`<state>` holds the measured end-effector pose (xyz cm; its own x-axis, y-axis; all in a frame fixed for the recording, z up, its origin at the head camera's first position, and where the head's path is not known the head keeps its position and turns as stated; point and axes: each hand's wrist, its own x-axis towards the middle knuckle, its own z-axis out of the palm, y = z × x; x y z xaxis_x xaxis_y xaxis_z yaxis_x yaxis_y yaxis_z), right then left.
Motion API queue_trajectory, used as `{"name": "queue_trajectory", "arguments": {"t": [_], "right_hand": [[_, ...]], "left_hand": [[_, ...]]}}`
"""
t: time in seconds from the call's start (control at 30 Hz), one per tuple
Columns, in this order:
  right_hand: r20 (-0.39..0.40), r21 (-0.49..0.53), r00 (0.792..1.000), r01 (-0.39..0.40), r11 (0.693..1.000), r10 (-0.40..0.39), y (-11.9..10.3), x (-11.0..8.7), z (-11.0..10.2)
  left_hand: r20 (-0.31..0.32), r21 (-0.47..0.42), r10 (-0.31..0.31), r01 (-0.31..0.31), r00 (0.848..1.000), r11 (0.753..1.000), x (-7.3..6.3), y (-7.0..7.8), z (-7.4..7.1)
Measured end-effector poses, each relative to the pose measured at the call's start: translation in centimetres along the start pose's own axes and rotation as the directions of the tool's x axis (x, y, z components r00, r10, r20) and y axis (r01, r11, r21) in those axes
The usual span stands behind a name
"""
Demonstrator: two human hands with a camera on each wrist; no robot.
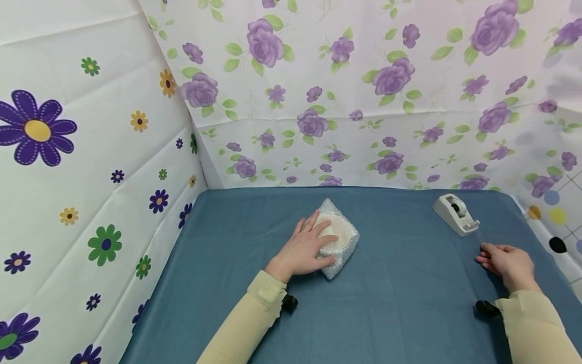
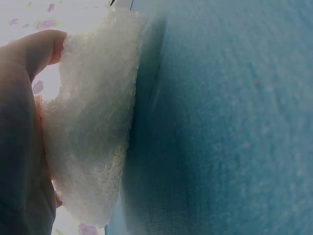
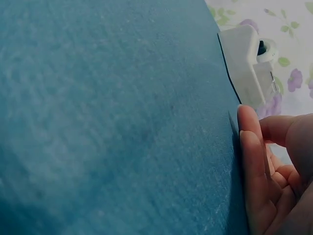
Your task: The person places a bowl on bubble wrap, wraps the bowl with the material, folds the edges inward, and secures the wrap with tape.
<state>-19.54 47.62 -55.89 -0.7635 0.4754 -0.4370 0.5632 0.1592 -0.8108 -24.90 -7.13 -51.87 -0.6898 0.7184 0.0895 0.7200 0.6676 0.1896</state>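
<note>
My left hand [image 1: 307, 251] rests with spread fingers on a flat packet wrapped in bubble wrap [image 1: 346, 237], which lies on the table. Something pale and round shows through the wrap. In the left wrist view the bubble-wrapped packet [image 2: 98, 117] is seen edge-on beside the palm and thumb. Over at the right, my right hand [image 1: 510, 264] is just in front of a white tape dispenser [image 1: 456, 215], thumb and index fingertip together, other fingers curled. It pinches what looks like a strip of clear tape, hardly visible. The dispenser [image 3: 242, 58] stands beyond the fingertips in the right wrist view.
A blue cloth [image 1: 391, 313] covers the table. Behind it hangs a white curtain with purple roses [image 1: 311, 123], and at the left a white sheet with coloured flowers [image 1: 105, 245]. Dark wrist cameras [image 1: 289, 303] sit under both cuffs.
</note>
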Motion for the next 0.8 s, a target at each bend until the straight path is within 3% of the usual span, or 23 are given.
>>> {"name": "queue_trajectory", "arguments": {"t": [0.27,0.8], "right_hand": [[-0.055,-0.069,0.998,-0.014,0.997,0.010,-0.3,-0.6,0.8],[-0.090,-0.053,0.996,-0.021,0.998,0.016,-0.8,-1.2,1.1]], "left_hand": [[-0.007,-0.002,0.005,-0.005,1.000,1.000,0.0,-0.1,0.2],[-0.002,-0.007,-0.006,0.006,1.000,1.000,0.0,0.0,0.1]]}}
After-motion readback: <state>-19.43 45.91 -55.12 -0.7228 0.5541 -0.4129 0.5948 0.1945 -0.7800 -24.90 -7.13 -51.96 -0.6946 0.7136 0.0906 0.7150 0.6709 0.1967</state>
